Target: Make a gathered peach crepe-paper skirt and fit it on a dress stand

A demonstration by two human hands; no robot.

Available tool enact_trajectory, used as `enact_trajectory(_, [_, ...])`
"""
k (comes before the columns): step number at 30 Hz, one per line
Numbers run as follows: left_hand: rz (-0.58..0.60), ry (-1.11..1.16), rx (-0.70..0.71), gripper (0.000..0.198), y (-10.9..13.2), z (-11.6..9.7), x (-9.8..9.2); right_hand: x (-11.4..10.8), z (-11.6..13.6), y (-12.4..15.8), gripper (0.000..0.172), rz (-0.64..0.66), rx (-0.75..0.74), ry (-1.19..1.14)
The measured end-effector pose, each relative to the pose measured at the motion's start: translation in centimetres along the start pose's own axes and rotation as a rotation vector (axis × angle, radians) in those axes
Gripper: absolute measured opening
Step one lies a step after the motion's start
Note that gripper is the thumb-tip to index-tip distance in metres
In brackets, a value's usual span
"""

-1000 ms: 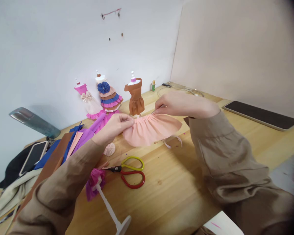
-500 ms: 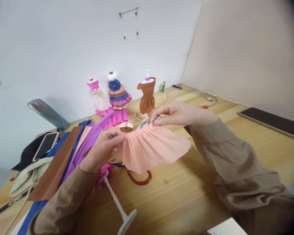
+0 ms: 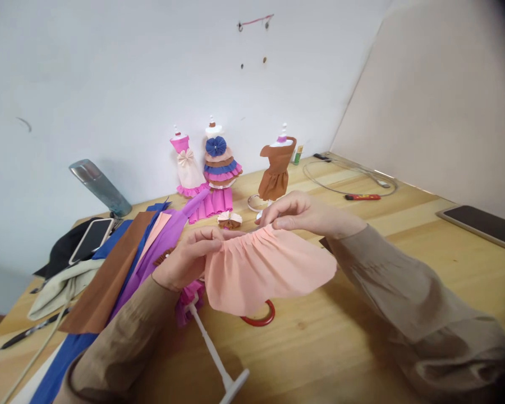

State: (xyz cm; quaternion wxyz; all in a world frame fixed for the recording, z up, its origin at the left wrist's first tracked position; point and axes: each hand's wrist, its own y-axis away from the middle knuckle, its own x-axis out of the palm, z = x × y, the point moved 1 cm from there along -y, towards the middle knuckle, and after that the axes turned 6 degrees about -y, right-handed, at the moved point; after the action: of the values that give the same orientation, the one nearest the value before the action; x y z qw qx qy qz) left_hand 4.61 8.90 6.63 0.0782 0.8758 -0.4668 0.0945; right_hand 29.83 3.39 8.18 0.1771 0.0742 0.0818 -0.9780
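Between my two hands hangs a peach gathered ruffle [image 3: 261,272], pleated along its top edge and flaring out below; it looks like crepe paper or cloth. My left hand [image 3: 191,252] pinches the left end of that gathered edge. Thumb and fingers of my right hand [image 3: 301,213] are closed on the edge further right. Red scissor handles [image 3: 261,315] show below the ruffle, with the rest hidden behind it. Beneath my left hand lies a small white stand [image 3: 210,342] on its side, with bright pink ruffled material [image 3: 189,303] at its upper end.
Dressed miniature mannequins stand by the wall: one pink [image 3: 187,163], one layered [image 3: 219,163], one brown [image 3: 275,171]. Coloured strips [image 3: 109,269], a phone [image 3: 92,240] and a pen [image 3: 29,332] lie left. A leaning bottle [image 3: 101,185] is behind; a cable [image 3: 349,163], red cutter [image 3: 362,197] and dark tablet-like device [image 3: 483,224] lie right.
The view has swung left, so the scene sits further right. Both hands still grip the ruffle, which hangs slightly lower and covers more of the scissors. The red cutter is now uncovered.
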Motion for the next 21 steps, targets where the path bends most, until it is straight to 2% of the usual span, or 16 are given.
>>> enact_trajectory(7, [-0.082, -0.009, 0.033, 0.027, 0.2, -0.6, 0.4, 1.5, -1.1, -0.6, 0.038, -0.184, 0.044, -0.276])
enact_trajectory(11, [-0.137, -0.045, 0.031, 0.027, 0.4, -1.4, 0.4, 2.7, -1.2, -0.9, 0.048, -0.176, 0.028, -0.363])
enact_trajectory(15, [-0.197, -0.067, 0.016, 0.025, 0.8, -2.4, -0.6, 3.4, -1.2, -1.3, 0.063, -0.145, -0.022, -0.435])
enact_trajectory(17, [-0.258, -0.092, 0.025, 0.028, 1.3, -3.3, -1.2, 3.3, -1.8, -1.8, 0.071, -0.191, 0.005, -0.285])
enact_trajectory(19, [-0.328, -0.147, 0.087, 0.027, 2.0, -4.5, -1.7, 2.8, -2.9, -2.3, 0.072, -0.239, 0.103, 0.086])
enact_trajectory(21, [-0.418, -0.174, 0.157, 0.024, 2.9, -5.9, -2.0, 2.2, -4.4, -2.9, 0.049, -0.249, 0.191, 0.238])
